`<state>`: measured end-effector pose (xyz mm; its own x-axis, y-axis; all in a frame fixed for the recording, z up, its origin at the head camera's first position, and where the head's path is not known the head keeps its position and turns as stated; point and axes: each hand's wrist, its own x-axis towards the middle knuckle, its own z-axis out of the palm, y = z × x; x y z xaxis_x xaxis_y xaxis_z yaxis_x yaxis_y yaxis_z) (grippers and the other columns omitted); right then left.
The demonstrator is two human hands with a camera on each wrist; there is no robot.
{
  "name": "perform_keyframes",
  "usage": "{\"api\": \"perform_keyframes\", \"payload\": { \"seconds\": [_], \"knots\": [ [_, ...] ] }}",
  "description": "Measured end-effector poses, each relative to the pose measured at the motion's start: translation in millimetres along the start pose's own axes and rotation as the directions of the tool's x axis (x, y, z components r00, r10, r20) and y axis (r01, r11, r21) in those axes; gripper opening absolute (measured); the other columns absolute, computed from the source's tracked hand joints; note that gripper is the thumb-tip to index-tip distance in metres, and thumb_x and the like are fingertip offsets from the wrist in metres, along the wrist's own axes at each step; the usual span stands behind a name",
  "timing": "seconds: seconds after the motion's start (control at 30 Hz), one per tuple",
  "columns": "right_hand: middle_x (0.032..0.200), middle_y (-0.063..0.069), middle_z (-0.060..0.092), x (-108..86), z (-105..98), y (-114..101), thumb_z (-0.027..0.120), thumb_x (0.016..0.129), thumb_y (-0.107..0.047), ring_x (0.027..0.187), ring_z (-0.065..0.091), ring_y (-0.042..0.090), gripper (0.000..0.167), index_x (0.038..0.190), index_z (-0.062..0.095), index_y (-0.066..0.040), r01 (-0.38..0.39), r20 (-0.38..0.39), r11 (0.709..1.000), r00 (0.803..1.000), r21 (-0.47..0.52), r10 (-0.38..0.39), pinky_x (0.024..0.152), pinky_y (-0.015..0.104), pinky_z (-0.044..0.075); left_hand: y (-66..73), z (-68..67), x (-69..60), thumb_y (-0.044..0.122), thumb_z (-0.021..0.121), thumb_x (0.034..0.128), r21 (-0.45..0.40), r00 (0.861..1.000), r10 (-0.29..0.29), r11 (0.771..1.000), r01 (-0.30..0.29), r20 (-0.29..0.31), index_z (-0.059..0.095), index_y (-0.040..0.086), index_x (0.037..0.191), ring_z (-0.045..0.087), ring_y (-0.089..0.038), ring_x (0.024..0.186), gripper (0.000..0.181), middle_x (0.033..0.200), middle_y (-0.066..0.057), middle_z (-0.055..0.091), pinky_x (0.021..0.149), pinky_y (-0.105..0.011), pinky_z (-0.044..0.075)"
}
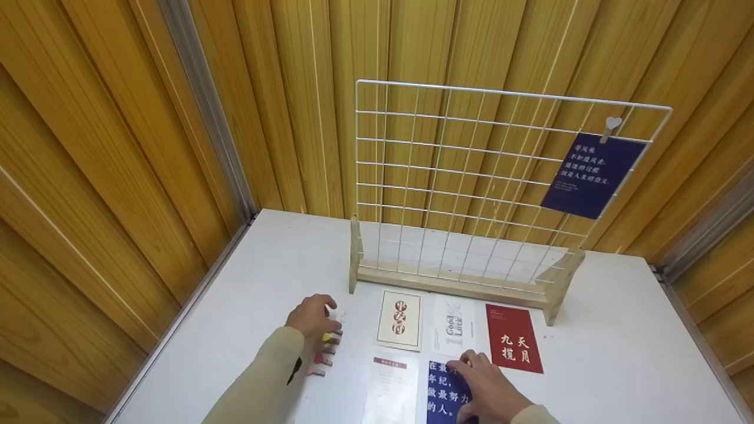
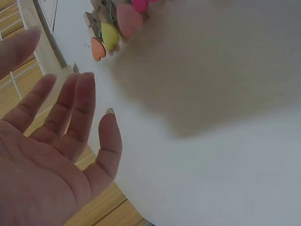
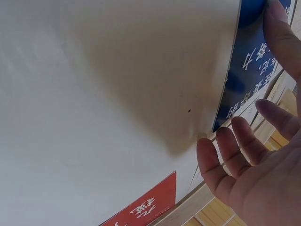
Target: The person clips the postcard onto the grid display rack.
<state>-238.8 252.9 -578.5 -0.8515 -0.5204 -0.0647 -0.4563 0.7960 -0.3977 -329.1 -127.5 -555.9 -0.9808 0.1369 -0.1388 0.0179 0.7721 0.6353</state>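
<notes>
My left hand (image 1: 312, 316) hovers beside a row of small wooden clothespins with coloured hearts. In the left wrist view its fingers are apart and loosely bent, holding nothing. Nearest to them are an orange heart clothespin (image 2: 98, 48) and a yellow heart clothespin (image 2: 110, 36). My right hand (image 1: 489, 386) reaches over a dark blue card (image 1: 440, 393) with white lettering, lying on the table. The right wrist view has the thumb (image 3: 281, 37) over this card, with the other fingers spread near its corner. Whether those fingertips touch the card cannot be told.
A white wire grid (image 1: 459, 159) stands in a wooden base (image 1: 453, 282) behind the cards. Another blue card (image 1: 595, 176) hangs there from a white heart clothespin (image 1: 612, 125). Nearby lie a cream card (image 1: 399, 321), a white card (image 1: 453, 324), a red card (image 1: 513, 338) and a pale card (image 1: 390, 391).
</notes>
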Motion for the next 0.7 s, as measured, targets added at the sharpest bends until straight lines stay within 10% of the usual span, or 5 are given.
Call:
{"api": "perform_keyframes", "payload": {
  "seconds": [0.7],
  "knots": [
    [0.116, 0.009, 0.045, 3.1, -1.2, -5.6, 0.094, 0.050, -0.040, 0.097, 0.049, 0.024, 0.099, 0.132, 0.056, 0.000, -0.067, -0.030, 0.998, 0.997, -0.010, 0.066, 0.081, 0.050, 0.050, 0.5, 18.2, -1.3, 0.031, 0.085, 0.0748, 0.162, 0.974, -0.167, 0.968, 0.192, -0.157, 0.063, 0.008, 0.076, 0.055, -0.023, 0.063, 0.032, 0.065, -0.003, 0.058, 0.078, -0.058, 0.044]
  ]
}}
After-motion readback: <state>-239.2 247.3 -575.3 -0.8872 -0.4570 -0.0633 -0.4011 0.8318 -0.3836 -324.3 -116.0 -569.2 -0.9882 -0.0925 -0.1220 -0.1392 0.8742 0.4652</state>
